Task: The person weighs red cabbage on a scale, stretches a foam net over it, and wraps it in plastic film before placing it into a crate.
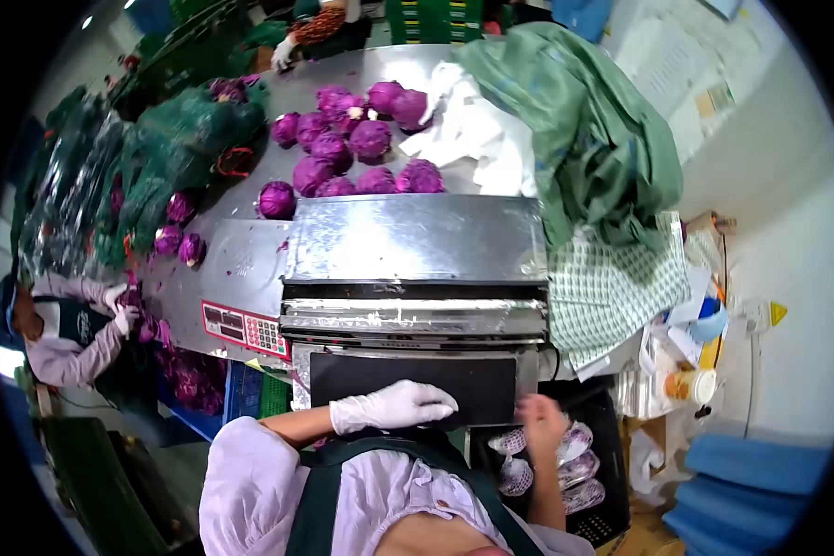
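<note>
My left hand (394, 407), in a white glove, lies over the black plate (417, 375) at the front of the metal machine (417, 241). Its fingers are stretched out and together, with nothing visible in them. My right hand (542, 428), bare and blurred, is beside the plate's right edge, above a black crate (607, 445) holding several wrapped purple items (579, 468). What its fingers do cannot be made out. Several purple cabbages (371, 141) lie on the steel table behind the machine.
A scale (241, 326) stands left of the machine. Green netting (171, 134) and a co-worker (74, 324) are at the left. Green cloth (593, 120) covers the right back. Another person's gloved hand (284, 53) is at the far edge. A cup (690, 385) sits at the right.
</note>
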The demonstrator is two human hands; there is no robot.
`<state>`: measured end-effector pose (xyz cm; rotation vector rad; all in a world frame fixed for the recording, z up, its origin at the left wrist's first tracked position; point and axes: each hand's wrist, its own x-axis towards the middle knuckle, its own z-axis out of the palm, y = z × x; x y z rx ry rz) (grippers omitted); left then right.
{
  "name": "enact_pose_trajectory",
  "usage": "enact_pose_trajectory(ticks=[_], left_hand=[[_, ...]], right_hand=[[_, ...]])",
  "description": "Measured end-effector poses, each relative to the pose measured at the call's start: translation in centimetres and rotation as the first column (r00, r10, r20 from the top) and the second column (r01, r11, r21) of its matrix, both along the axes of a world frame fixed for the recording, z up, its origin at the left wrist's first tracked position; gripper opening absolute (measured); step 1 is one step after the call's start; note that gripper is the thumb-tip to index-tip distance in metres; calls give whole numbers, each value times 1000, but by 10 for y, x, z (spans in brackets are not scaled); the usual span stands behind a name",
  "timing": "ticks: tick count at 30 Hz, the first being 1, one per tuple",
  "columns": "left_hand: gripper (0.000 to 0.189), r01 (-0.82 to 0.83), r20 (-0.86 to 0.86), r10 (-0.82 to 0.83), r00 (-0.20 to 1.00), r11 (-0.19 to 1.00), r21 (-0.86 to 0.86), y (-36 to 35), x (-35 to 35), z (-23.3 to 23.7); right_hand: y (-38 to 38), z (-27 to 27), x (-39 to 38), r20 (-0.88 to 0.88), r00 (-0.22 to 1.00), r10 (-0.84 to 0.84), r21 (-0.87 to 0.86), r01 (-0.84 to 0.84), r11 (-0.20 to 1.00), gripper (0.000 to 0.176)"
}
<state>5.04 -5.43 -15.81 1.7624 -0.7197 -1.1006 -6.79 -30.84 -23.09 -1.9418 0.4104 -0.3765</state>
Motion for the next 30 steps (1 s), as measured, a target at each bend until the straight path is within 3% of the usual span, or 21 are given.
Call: enact_pose_trajectory(ticks=[1,3,4,5,6,7,9,11,13,16,17,19,20,22,24,25,27,30], left_hand=[[34,-41,46,42,998,999,-31,14,12,8],[34,-153,-56,152,987,988,2,42,45,33],[35,-194,52,197,979,980,-53,55,63,45],[36,-228,153,244,958,967,-110,67,83,53],[36,-258,191,280,941,957,-134,77,106,52],[37,-281,231,312,922,947,-156,85,134,53],[49,-446,-59,442,895,885,-135,92,193,58],[73,-333,452,314,835,942,-39,89,273,34],[85,-364,604,202,771,918,159,69,336,5],[107,-223,515,58,855,938,266,31,401,-36],[104,-200,622,0,783,947,252,20,414,-57],[100,-108,343,10,939,957,269,1,435,-85],[94,-174,318,105,942,965,197,-5,438,-88],[100,-197,277,124,953,947,255,-11,445,-90],[88,-385,97,373,923,909,163,-4,447,-91],[88,-382,108,368,923,910,161,3,449,-87],[82,-514,43,515,856,857,-16,19,449,-76],[75,-654,-118,644,756,732,-194,57,424,-25]], right_hand=[[28,-12,14,-25,991,132,-90,-134,987,14],[84,-6,41,79,925,371,-131,-360,924,11],[103,-18,46,52,878,475,-137,-465,875,11],[116,-22,52,77,836,544,-285,-504,815,10],[127,-26,60,224,795,564,-373,-464,803,11],[133,-29,64,165,795,584,-352,-505,788,12],[141,-26,68,80,875,478,-304,-435,848,10],[139,-41,67,130,867,480,-313,-424,850,10],[135,-49,63,31,871,490,-277,-463,842,11],[133,-52,62,2,884,468,-273,-450,850,11],[132,-53,62,-11,888,460,-272,-445,853,11],[132,-54,58,-32,893,450,-268,-441,856,11],[132,-56,56,-38,895,444,-268,-437,858,11],[133,-58,53,-37,901,433,-267,-426,864,11],[134,-60,53,-24,905,425,-273,-415,868,11],[134,-62,53,-12,907,421,-279,-407,870,11],[134,-64,53,18,910,414,-292,-391,873,11],[134,-66,56,75,907,415,-309,-374,874,12]])
